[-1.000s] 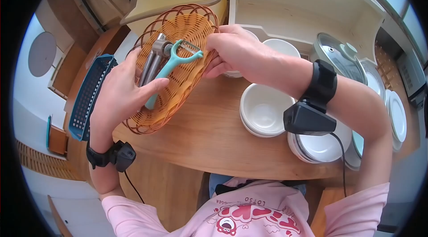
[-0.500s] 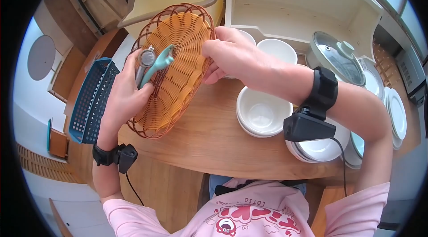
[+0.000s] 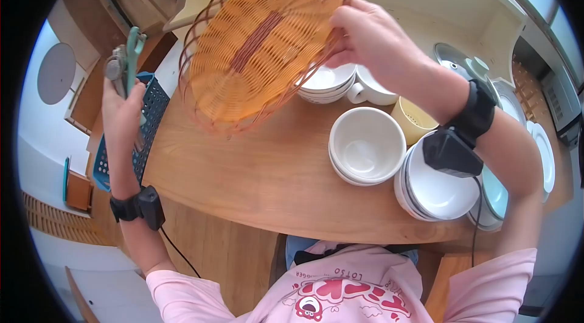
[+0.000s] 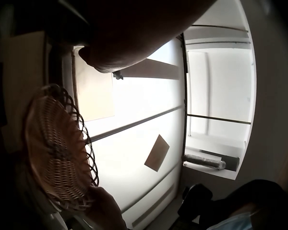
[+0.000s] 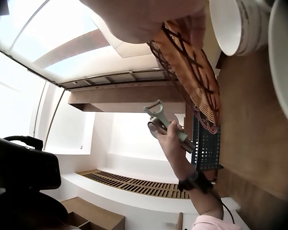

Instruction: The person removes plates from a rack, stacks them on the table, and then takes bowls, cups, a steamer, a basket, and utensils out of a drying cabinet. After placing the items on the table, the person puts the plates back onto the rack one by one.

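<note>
An oval basket of orange-yellow wicker with a looped brown rim (image 3: pixel 267 49) is tilted up over the pale brown wooden table (image 3: pixel 243 183), its inner face turned to the head view; the right hand (image 3: pixel 378 37) grips it by one side, thumb and fingers pinching the rim. Out to the left, the left hand (image 3: pixel 123 113) has its fingers wrapped round a mint-green Y-shaped peeler (image 3: pixel 132 58) and a silver metal tool with a rounded head (image 3: pixel 115 67), both heads poking up past the thumb. Beside that hand stands a teal perforated plastic basket (image 3: pixel 157 101) (how much gap lies between, I cannot tell). The wicker looks light and fairly stiff, with a little give in the open loops, so a pinch low on the rim, where the weave is dense, should serve better than one on the loops alone. The metal tool is probably the heavier and more slippery of the pair; both seem best taken by the handles, fingers away from the peeler's blade. A stack of round white bowls (image 3: pixel 367 143), likely breakable, sits near the wicker.
</note>
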Demonstrator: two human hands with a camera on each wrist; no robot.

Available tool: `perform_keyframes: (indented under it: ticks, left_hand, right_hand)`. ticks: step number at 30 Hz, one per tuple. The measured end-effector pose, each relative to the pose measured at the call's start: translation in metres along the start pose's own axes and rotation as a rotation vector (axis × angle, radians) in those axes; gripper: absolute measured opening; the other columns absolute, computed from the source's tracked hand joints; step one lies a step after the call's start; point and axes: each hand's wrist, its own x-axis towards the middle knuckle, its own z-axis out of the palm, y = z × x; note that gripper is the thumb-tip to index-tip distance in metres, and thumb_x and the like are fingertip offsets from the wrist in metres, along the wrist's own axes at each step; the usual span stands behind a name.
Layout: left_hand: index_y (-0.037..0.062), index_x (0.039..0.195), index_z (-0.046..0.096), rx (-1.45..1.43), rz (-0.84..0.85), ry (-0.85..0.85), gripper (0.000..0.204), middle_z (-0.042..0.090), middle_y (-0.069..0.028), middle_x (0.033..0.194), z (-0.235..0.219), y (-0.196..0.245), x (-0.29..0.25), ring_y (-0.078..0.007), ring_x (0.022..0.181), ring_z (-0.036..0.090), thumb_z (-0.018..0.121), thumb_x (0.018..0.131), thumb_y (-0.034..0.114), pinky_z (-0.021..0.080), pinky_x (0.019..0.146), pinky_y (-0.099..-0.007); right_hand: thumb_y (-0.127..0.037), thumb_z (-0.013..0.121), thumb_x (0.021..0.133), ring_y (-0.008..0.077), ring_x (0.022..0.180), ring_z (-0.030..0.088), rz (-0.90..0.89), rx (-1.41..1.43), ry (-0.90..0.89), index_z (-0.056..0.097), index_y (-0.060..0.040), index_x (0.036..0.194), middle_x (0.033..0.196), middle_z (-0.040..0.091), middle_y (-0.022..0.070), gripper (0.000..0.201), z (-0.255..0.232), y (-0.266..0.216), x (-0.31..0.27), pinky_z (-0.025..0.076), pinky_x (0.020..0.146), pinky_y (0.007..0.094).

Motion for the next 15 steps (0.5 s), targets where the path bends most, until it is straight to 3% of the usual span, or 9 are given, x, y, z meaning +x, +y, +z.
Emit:
perform_keyframes:
  ticks: [2,4,6,8,9,13,15]
  left_hand:
    - [0.0025,0.114,0.048,0.058,0.039,-0.062,0.035,0.055,-0.0020,0.082,0.013,-0.015,0.000,-0.0087,0.064,0.050,0.059,0.083,0.012,0.043,0.058,-0.0246]
    - [0.0009,0.123,0.043,0.038,0.115,-0.167,0.047,0.057,-0.0072,0.093,0.035,-0.045,0.000,-0.0143,0.079,0.055,0.055,0.078,0.006,0.047,0.066,-0.0275]
    - [0.0013,0.126,0.042,0.033,-0.097,-0.363,0.053,0.059,-0.0187,0.107,0.055,-0.031,-0.012,-0.0247,0.090,0.060,0.056,0.075,0.005,0.047,0.080,-0.0331]
    - [0.0021,0.127,0.041,0.093,0.158,-0.359,0.053,0.060,-0.0207,0.105,0.089,-0.041,-0.017,-0.0280,0.092,0.061,0.053,0.075,0.004,0.048,0.081,-0.0356]
    - [0.0034,0.129,0.040,-0.005,0.085,-0.452,0.055,0.061,-0.0232,0.106,0.101,-0.039,-0.020,-0.0344,0.097,0.060,0.052,0.075,0.004,0.047,0.085,-0.0401]
    - [0.0028,0.123,0.048,0.084,0.161,-0.477,0.048,0.062,-0.0220,0.107,0.139,-0.025,-0.026,-0.0373,0.100,0.059,0.051,0.075,0.005,0.045,0.088,-0.0430]
    - [0.0030,0.115,0.057,0.116,0.157,-0.613,0.037,0.062,-0.0193,0.110,0.153,-0.014,-0.030,-0.0373,0.102,0.058,0.053,0.078,0.008,0.046,0.088,-0.0420]
  right_hand:
    - [-0.013,0.042,0.092,0.0220,0.079,0.064,-0.078,0.012,0.114,0.049,0.0033,0.106,0.092,0.061,0.0152,0.023,-0.007,-0.003,-0.001,0.053,0.070,0.0310]
    - [-0.013,0.042,0.092,0.0219,0.079,0.063,-0.072,0.031,0.144,0.049,0.0030,0.107,0.094,0.062,0.0155,0.023,-0.015,-0.004,0.002,0.052,0.070,0.0310]
    - [-0.014,0.041,0.093,0.0216,0.080,0.063,-0.100,0.102,0.160,0.050,0.0029,0.107,0.096,0.062,0.0162,0.024,-0.021,-0.004,0.004,0.052,0.071,0.0306]
    - [-0.014,0.040,0.093,0.0212,0.080,0.063,-0.102,0.108,0.178,0.050,0.0030,0.107,0.097,0.063,0.0162,0.024,-0.025,-0.005,0.004,0.052,0.071,0.0302]
    - [-0.015,0.040,0.093,0.0209,0.080,0.063,-0.098,0.111,0.185,0.050,0.0033,0.108,0.098,0.063,0.0161,0.025,-0.026,-0.006,0.004,0.052,0.070,0.0300]
    - [-0.013,0.035,0.093,0.0228,0.083,0.063,-0.080,0.102,0.194,0.050,0.0061,0.109,0.100,0.063,0.0205,0.029,-0.028,-0.006,0.004,0.052,0.077,0.0327]
    - [-0.013,0.035,0.093,0.0224,0.081,0.063,-0.085,0.107,0.178,0.050,0.0062,0.109,0.099,0.063,0.0204,0.029,-0.028,-0.004,0.003,0.052,0.076,0.0324]
